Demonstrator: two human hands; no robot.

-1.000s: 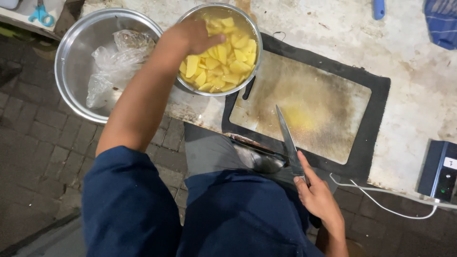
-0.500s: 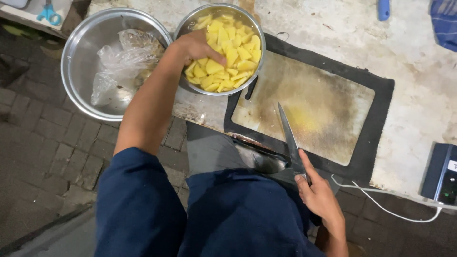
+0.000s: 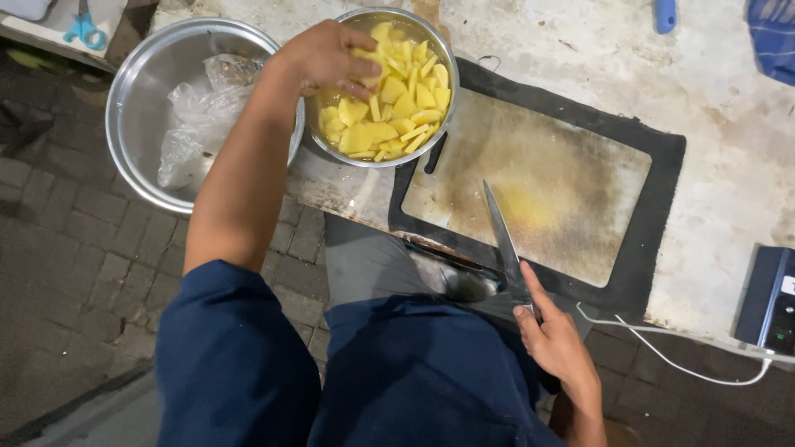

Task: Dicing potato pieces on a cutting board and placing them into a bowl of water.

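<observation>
Left hand (image 3: pixel 319 56) shifted over potato bowl (image 3: pixel 447 62), right hand (image 3: pixel 559 343) gripping knife (image 3: pixel 503 240)

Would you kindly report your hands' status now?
Left hand in steel bowl, on yellow potato slices. Right hand gripping long kitchen knife. Nothing blocking.

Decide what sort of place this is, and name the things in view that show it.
Probably an outdoor or street-side food prep spot: a worn stone counter beside brick paving, a stained cutting board, a knife in the right hand, and a bowl of cut yellow pieces.
</observation>
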